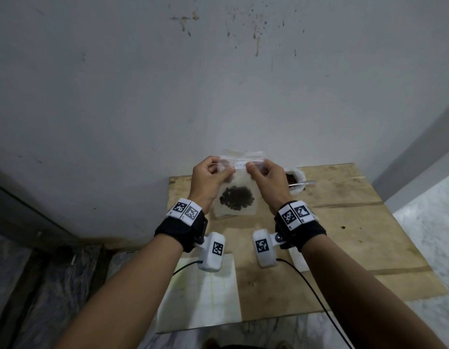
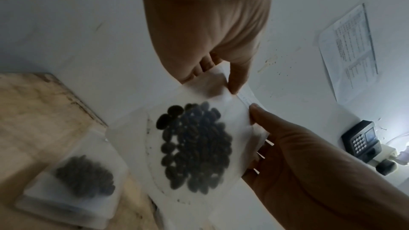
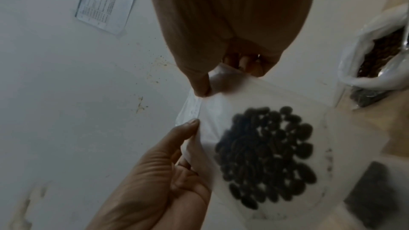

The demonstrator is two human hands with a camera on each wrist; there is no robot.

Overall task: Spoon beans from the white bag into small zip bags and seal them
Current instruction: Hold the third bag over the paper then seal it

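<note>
Both hands, left hand [image 1: 210, 178] and right hand [image 1: 268, 178], pinch a small zip bag [image 1: 239, 183] of beans. Right of it, the white bag [image 1: 297, 182]. Only the left wrist view shows a filled bag [image 2: 73, 184] beneath.

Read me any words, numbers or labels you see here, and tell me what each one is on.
White strip on the held zip bag: handwriting like a date, too blurred to read.
Printed sheet on the wall: text too small.
Keypad device: keys unreadable.
Wristband markers: patterns only, no words.

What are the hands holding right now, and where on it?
Both the left hand and the right hand pinch the small zip bag of beans along its top strip.
</note>
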